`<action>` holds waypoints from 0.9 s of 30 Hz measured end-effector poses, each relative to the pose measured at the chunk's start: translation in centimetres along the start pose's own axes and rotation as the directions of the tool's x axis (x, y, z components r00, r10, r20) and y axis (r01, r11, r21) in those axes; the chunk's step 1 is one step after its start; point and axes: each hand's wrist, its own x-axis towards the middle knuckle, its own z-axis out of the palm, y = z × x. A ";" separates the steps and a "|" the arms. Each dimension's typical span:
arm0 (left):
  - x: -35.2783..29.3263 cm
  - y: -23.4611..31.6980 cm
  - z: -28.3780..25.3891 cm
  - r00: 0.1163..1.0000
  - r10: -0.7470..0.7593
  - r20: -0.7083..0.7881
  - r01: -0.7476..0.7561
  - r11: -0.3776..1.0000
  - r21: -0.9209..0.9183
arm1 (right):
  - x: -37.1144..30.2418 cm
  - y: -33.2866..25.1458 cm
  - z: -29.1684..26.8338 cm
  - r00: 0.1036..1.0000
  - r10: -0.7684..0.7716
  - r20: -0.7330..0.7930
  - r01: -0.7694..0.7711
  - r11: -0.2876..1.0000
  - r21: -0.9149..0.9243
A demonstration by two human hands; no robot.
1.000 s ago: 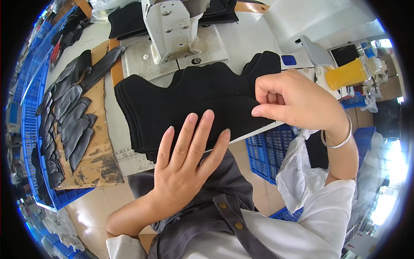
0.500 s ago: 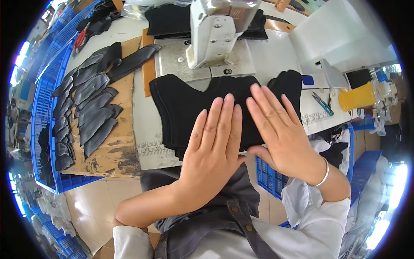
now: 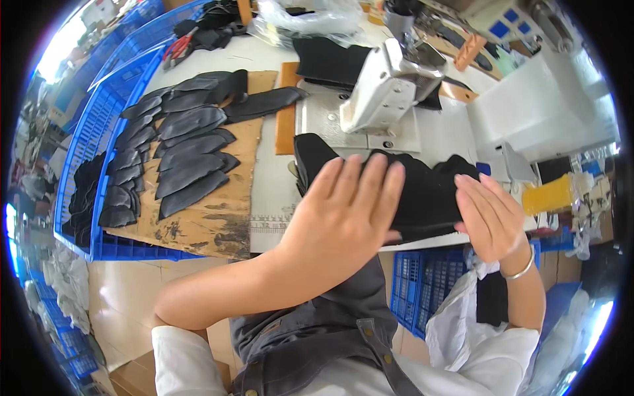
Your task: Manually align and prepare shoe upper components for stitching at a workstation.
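Observation:
A stack of black cut fabric pieces (image 3: pixel 426 198) with wavy upper edges lies at the table's front edge. My left hand (image 3: pixel 347 208) rests on the left part of the stack, back of the hand up, fingers stretched out and side by side. At the stack's right end is my right hand (image 3: pixel 490 216), fingers extended along its edge, the thumb near the lower corner. A silver bangle (image 3: pixel 522 264) circles the right wrist. Both hands partly cover the stack. Directly behind it stands a white machine head (image 3: pixel 389 86) on a pale metal plate.
On the left, a stained cardboard sheet (image 3: pixel 221 221) bears several dark leaf-shaped pieces (image 3: pixel 191 162). Blue crates (image 3: pixel 89 178) flank it. Red-handled scissors (image 3: pixel 177 50) lie at the back left. More black fabric (image 3: pixel 330 61) sits behind the machine, and a yellow cylinder (image 3: pixel 549 196) is at the right.
My hands have moved apart: the right one went right to the stack's end, while the left stays on the left part. The view has shifted, and the table appears further right.

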 end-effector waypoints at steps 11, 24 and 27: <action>-2.7 -13.6 -6.1 0.906 -0.360 -0.220 0.400 0.901 0.171 | 1.3 -2.0 1.9 0.916 0.396 -0.061 -0.344 0.855 0.387; 6.8 -19.1 7.7 0.933 -0.055 -0.356 0.061 0.998 0.005 | 1.8 -3.2 2.8 0.935 0.337 0.114 -0.345 0.783 0.517; 4.1 -19.0 7.0 0.953 -0.294 -0.073 0.278 0.943 -0.182 | 1.4 -2.4 3.0 0.932 0.350 0.094 -0.345 0.777 0.527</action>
